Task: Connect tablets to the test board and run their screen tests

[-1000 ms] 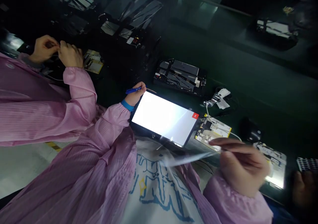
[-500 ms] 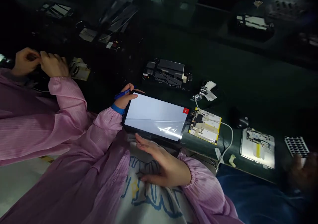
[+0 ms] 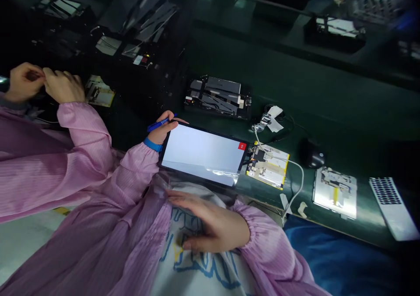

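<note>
My left hand (image 3: pixel 162 130) grips the upper left corner of a lit tablet screen (image 3: pixel 203 153), thumb on its front. A blue pen (image 3: pixel 158 125) is tucked among the same fingers. The screen glows white with a small red square at its upper right, and clear film shows along its lower edge. Below the screen, in front of my shirt, my right hand (image 3: pixel 213 223) is open and holds nothing, its fingers stretched out and thumb apart. Right of the screen lies an opened circuit assembly (image 3: pixel 268 164) with yellow edges, close against the screen's right edge.
A white cable (image 3: pixel 302 177) curves over the table edge from a metal connector (image 3: pixel 260 123). Farther back lies an opened black device (image 3: pixel 218 96). At right are a black mouse (image 3: pixel 313 154), a silver panel (image 3: pixel 336 193) and a white gridded piece (image 3: pixel 390 204). A co-worker's hands (image 3: pixel 49 83) work at left.
My right hand has moved slightly left and down, away from the screen. My left hand keeps its hold. A hand at the far right has gone from view, uncovering the white gridded piece.
</note>
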`<act>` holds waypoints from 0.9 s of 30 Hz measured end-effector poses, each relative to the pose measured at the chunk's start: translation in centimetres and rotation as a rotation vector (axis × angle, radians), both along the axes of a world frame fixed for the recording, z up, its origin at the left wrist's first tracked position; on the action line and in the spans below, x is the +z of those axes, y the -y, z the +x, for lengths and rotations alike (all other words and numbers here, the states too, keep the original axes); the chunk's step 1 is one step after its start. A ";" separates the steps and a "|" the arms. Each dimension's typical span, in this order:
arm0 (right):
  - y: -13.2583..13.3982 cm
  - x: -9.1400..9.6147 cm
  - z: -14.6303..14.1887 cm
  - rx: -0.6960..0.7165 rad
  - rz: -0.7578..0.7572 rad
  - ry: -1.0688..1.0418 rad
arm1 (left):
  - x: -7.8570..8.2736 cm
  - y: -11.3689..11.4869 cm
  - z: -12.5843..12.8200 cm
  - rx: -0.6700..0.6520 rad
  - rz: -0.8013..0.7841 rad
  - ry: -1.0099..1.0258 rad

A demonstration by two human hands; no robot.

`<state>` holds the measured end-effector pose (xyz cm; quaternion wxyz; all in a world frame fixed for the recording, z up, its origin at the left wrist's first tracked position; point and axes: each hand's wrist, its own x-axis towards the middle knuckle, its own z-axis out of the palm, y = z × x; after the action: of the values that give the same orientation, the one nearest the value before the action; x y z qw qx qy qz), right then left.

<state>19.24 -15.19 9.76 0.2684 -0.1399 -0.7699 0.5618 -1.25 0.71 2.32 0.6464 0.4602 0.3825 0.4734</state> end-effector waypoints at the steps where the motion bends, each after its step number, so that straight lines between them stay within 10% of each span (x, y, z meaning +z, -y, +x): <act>1: -0.1 0.1 0.3 -0.062 0.008 0.000 | 0.0 0.0 0.0 -0.001 0.002 0.009; 12: -5.3 -0.8 9.4 -0.890 -0.264 -0.455 | -0.5 -0.2 0.1 0.010 -0.002 -0.006; 20: -13.2 0.1 15.6 -1.019 -0.456 -0.511 | -0.6 -0.2 0.0 0.011 0.032 -0.049; 27: -14.4 -0.1 15.3 -0.967 -0.402 -0.403 | -0.9 -0.2 0.1 0.000 0.048 -0.075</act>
<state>34.53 -0.82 9.64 0.6055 -0.4151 -0.4292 0.5262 -1.18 0.87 1.43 0.6205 0.4931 0.3946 0.4649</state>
